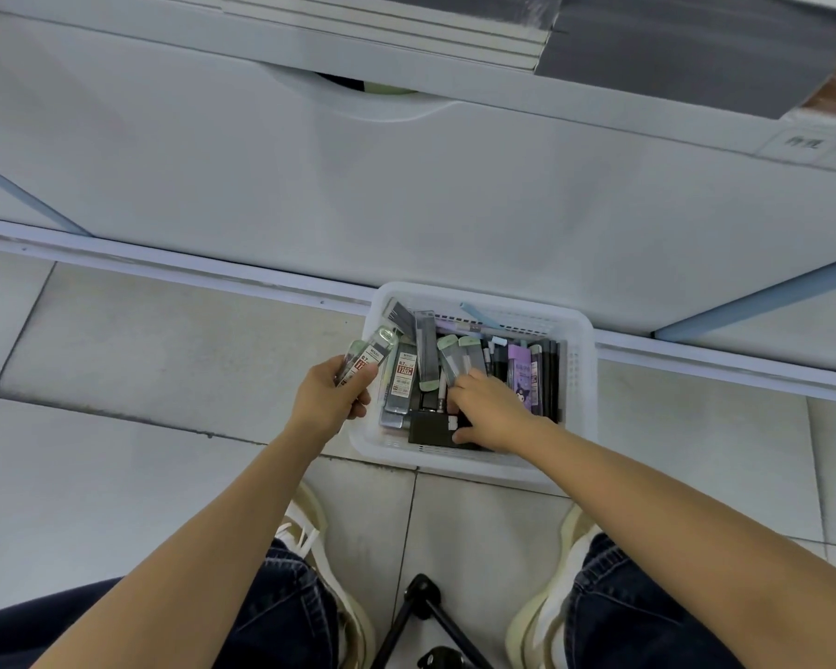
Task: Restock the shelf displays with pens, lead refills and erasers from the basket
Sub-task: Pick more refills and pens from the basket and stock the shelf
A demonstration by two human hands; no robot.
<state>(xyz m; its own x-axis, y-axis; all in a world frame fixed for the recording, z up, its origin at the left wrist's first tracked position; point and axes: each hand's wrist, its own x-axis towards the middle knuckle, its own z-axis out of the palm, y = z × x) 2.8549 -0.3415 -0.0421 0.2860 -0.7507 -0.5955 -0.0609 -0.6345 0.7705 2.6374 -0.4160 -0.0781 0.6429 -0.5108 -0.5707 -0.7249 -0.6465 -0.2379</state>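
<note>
Couple of refills [365, 359] pinched in the left hand [331, 391], thumb over the front, fingers curled behind, hovering at the basket's [582, 340] 9 o'clock rim. Rest of the stock heaped in that basket, parked on the floor [165, 354] right against the shelf [406, 185] base. Right hand [493, 412] down in the 6 o'clock end, fingers bent into the pile over the green-capped cases [454, 354], thumb against a black box [433, 427]. Can't tell about an actual grip there, too much hidden under the hand.

Handling guess: light as anything, stiff little plastic cases, smooth and probably slippery when stacked, so likely to fan out and slide if squeezed at one end only. Better to pinch across the flat faces near the middle, thumb on the label side. Brittle leads inside, probably, so no tossing. Pens [474, 313] up at 12 o'clock: grab mid-barrel. Purple pack [522, 374] at 3 o'clock: flat, easy to take by the long edges.
</note>
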